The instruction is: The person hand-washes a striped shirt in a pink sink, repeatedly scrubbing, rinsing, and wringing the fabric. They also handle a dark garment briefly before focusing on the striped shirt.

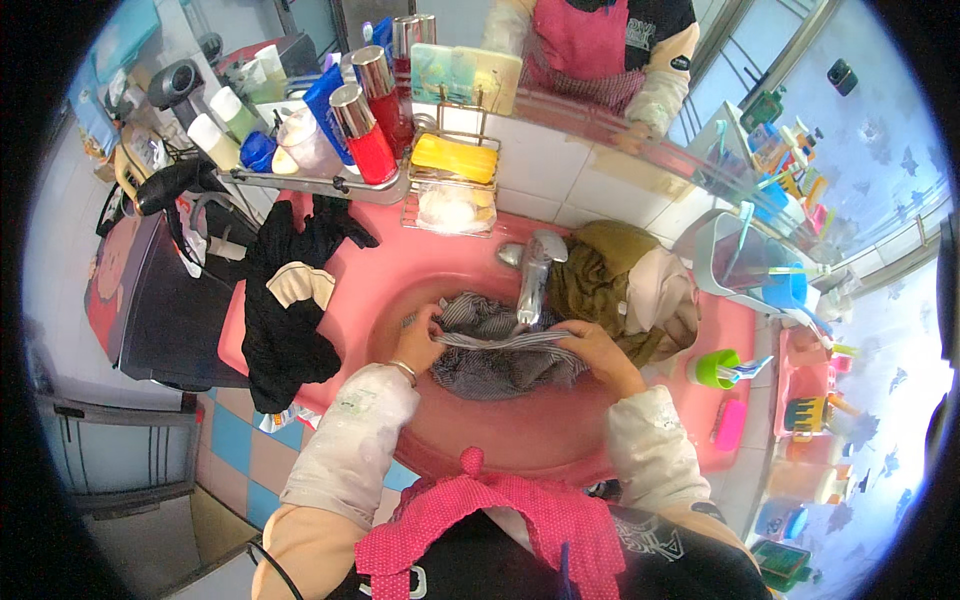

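A dark grey striped cloth garment (pixel 495 371) lies bunched in the basin of a pink sink (pixel 480 431). My left hand (pixel 420 341) pinches one end of a pale striped edge of this garment. At the other end of that edge, my right hand (pixel 600 352) grips it, so the strip stretches between both hands just below the chrome faucet (pixel 532 277). A bracelet circles my left wrist. Part of the garment's upper folds sits behind the faucet spout, and I cannot tell whether water is running.
Black clothing (pixel 289 352) drapes over the sink's left rim. Olive and beige clothing (pixel 600 277) is piled right of the faucet. A wire rack (pixel 450 187) holds soap behind the basin. A green cup (pixel 712 369) and a pink brush (pixel 727 425) stand at right; a hair dryer (pixel 169 187) sits left.
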A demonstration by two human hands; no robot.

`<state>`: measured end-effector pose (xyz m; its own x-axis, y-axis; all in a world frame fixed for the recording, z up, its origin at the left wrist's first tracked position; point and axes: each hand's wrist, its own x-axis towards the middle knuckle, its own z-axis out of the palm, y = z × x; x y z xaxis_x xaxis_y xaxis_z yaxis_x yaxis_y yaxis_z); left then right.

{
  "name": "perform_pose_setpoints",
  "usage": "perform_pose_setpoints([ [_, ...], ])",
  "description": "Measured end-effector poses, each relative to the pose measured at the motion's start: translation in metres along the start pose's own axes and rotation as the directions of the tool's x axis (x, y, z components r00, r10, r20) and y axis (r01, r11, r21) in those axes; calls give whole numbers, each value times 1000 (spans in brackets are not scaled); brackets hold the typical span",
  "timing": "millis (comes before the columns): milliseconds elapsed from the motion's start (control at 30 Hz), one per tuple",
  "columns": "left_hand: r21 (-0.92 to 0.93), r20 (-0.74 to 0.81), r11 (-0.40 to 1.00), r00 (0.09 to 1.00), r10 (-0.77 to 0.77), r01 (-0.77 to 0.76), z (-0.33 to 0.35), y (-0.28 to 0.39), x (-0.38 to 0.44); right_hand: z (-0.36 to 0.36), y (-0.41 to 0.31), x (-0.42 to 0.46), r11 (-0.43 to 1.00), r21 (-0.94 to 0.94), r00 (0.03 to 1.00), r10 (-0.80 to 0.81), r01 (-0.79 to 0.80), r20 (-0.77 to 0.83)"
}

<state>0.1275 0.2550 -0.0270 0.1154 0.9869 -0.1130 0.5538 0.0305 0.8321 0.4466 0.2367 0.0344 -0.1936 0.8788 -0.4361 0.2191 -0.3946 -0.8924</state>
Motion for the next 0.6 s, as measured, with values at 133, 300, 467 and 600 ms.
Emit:
perform_pose_setpoints([
  [133, -276, 86, 961, 996, 1, 23, -14, -6, 11, 2, -1, 10, 982, 135, 991, 124, -130, 54],
  [300, 19, 231, 995, 968, -102, 100, -22, 12, 9, 16, 21, 35, 854, 489, 984, 165, -176, 65],
  [467, 191, 127, 980, 988, -86, 60, -12, -6, 7, 13, 0, 24, 730, 613, 953, 250, -302, 171],
  [600, 386, 142, 922, 987, -71, 10, -20, 11, 0, -3, 8, 21, 638, 726, 966, 192, -258, 174],
])
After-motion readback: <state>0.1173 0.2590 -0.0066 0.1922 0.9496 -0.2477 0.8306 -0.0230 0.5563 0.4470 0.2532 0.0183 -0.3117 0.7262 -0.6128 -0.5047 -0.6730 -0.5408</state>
